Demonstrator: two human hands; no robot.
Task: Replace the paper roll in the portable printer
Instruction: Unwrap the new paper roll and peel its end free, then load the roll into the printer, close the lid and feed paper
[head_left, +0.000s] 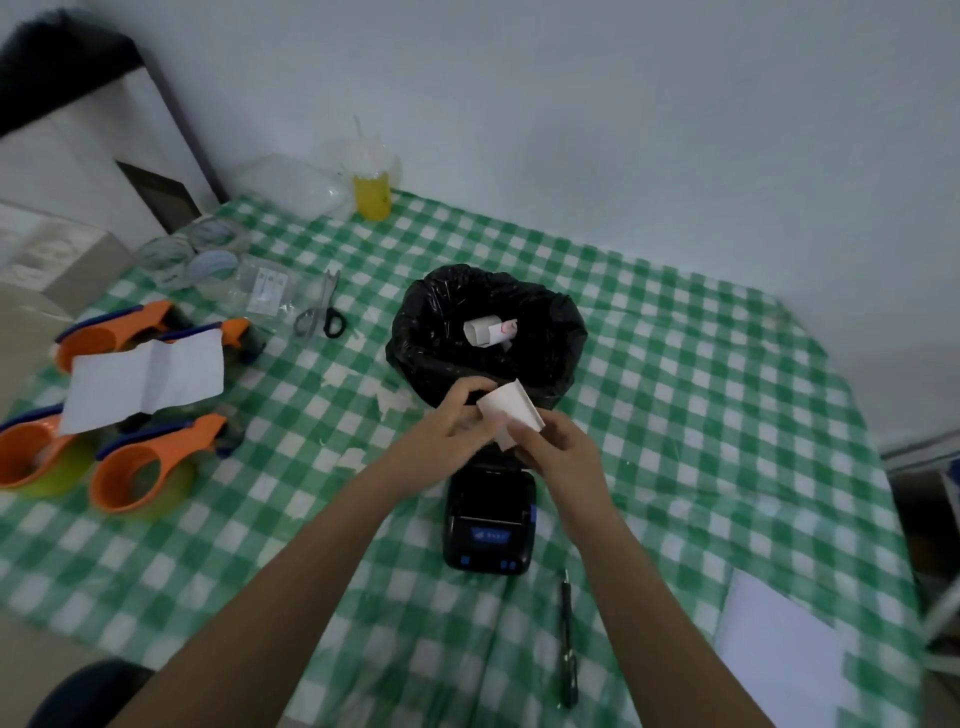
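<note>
A small black portable printer (490, 525) with a blue label and blue buttons lies on the green checked tablecloth (675, 415), lid end towards the bin. Just above it both hands hold a white paper roll (511, 413) with a loose tail. My left hand (452, 426) pinches its left side, and my right hand (558, 449) grips it from the right and below. Behind the hands stands a bin lined with a black bag (431, 332); a used white paper roll (491, 331) lies inside.
Three orange tape dispensers (150, 467) and a white sheet (148, 379) lie at the left. Scissors (322, 312), tape rolls (192, 249), a yellow cup (372, 195) sit farther back. A dark pen (568, 639) and white paper (779, 639) lie at the front right.
</note>
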